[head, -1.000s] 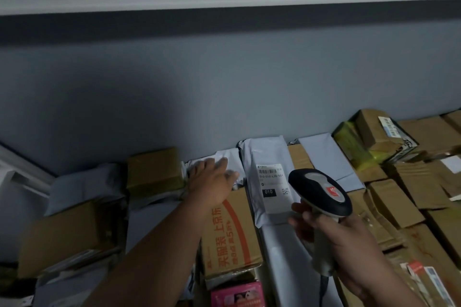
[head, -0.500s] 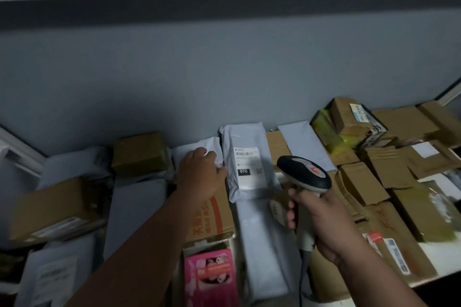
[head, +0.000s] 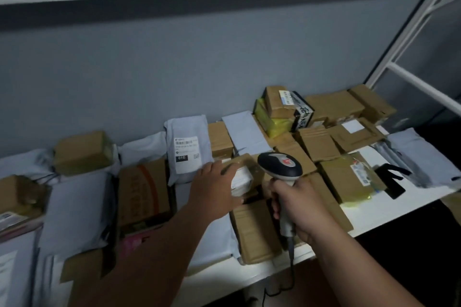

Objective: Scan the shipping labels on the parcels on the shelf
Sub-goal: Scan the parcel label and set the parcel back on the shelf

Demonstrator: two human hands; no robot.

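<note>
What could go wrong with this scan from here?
The left hand lies on the small box and covers part of its white label, so the scanner in the right hand may fail to read it. The envelope label sits close by and might be scanned instead. The dim light may also hinder reading.

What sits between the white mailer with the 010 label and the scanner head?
In the head view, the left hand lies there, resting on a small brown box, between the mailer and the scanner.
</note>
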